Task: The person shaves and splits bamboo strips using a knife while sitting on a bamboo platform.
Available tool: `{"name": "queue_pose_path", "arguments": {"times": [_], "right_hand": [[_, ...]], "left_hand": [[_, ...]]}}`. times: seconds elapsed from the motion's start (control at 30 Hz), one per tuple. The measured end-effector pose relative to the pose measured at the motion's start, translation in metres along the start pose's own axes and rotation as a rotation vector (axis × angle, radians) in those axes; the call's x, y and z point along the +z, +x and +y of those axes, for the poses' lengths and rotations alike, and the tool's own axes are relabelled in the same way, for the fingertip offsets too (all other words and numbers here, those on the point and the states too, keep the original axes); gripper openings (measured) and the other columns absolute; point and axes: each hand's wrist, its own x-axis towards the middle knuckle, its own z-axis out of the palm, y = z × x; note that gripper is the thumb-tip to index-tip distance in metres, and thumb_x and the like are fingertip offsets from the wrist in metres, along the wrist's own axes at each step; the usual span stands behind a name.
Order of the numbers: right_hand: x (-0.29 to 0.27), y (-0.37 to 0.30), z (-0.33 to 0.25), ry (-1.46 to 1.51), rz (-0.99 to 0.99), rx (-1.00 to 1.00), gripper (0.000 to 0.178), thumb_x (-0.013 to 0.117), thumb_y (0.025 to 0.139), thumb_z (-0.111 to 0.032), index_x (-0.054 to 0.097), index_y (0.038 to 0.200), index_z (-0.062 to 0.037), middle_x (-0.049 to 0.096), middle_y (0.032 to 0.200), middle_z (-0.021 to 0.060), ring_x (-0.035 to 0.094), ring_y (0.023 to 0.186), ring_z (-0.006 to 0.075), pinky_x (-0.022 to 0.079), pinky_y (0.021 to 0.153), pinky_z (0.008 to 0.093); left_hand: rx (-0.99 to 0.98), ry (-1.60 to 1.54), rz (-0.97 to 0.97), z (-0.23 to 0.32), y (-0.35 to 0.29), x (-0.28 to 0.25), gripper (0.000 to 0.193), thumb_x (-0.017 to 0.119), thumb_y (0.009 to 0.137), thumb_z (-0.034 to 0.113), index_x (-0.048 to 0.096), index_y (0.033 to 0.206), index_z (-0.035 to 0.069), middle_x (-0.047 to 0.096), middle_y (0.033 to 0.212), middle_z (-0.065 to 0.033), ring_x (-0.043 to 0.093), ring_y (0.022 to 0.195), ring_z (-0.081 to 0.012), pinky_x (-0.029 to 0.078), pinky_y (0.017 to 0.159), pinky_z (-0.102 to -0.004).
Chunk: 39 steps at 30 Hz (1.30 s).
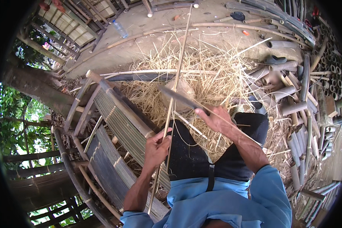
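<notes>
My left hand (pixel 158 149) is closed around a long, narrow bamboo strip (pixel 181 57), which runs from beside my left arm to the far edge of the view. In my right hand (pixel 217 119) is a knife (pixel 178 97), gripped by its handle, with the dark blade pointing left and lying across the strip. Whether the edge is cutting into it, I cannot tell. Thin, curling slivers hang near my right wrist and over my dark trousers. Beyond my knees, a round wooden block (pixel 186 88) sits under the blade, partly hidden by it.
Pale bamboo shavings (pixel 216 72) cover the ground ahead. A slatted bamboo bench (pixel 117 117) stands at my left. Cut bamboo tubes (pixel 292 108) lie on the right, with stacked poles (pixel 277 17) farther back. A clear plastic bottle (pixel 120 29) rests at the far left.
</notes>
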Motion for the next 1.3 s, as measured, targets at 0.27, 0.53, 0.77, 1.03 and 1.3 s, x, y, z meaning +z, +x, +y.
{"name": "queue_pose_path", "arguments": {"times": [0.27,0.53,0.77,1.03,1.3], "right_hand": [[-0.025,0.014,-0.017,-0.155,-0.268,0.084,0.075,0.042,0.093,-0.076,0.075,0.096,-0.0096,0.067,0.064,0.0172,0.069,0.062,0.0323,0.056,0.062,0.0493],[-0.009,0.028,0.011,-0.382,-0.015,-0.099,0.084,0.034,0.092,-0.081,0.075,0.114,-0.0120,0.053,0.046,0.0083,0.062,0.049,0.0243,0.052,0.050,0.0420],[-0.005,0.030,0.018,-0.386,-0.015,-0.227,0.074,0.043,0.095,-0.073,0.079,0.089,-0.0081,0.056,0.046,0.0110,0.059,0.041,0.0275,0.048,0.042,0.0419],[-0.021,0.062,0.060,-0.430,-0.189,-0.013,0.085,0.027,0.093,-0.081,0.069,0.129,-0.0168,0.033,0.046,-0.0049,0.032,0.036,0.0067,0.032,0.031,0.0360],[-0.150,0.151,0.203,-0.470,0.334,0.390,0.086,0.041,0.095,-0.073,0.075,0.089,0.0052,0.059,0.061,0.0217,0.058,0.055,0.0319,0.050,0.055,0.0479]], "left_hand": [[0.073,0.134,-0.010,-0.004,-0.019,0.010,0.021,0.061,0.099,0.007,0.067,0.118,0.001,0.043,0.060,0.0110,0.034,0.047,0.0011,0.023,0.042,-0.0221],[-0.032,0.159,-0.052,0.008,-0.024,0.004,0.022,0.061,0.098,0.008,0.067,0.118,0.003,0.046,0.065,0.0097,0.040,0.054,0.0000,0.031,0.047,-0.0218],[-0.109,0.111,-0.097,-0.005,-0.044,-0.004,0.020,0.061,0.099,0.012,0.067,0.116,0.003,0.047,0.064,0.0099,0.038,0.054,0.0005,0.027,0.047,-0.0216],[-0.078,0.292,-0.023,-0.022,-0.094,-0.027,0.025,0.065,0.097,0.017,0.071,0.116,0.001,0.055,0.068,0.0063,0.048,0.061,-0.0022,0.037,0.052,-0.0221],[-0.077,0.212,-0.018,-0.005,-0.172,-0.014,0.022,0.066,0.096,0.018,0.073,0.102,-0.002,0.055,0.062,0.0036,0.047,0.055,-0.0051,0.036,0.048,-0.0253]]}}
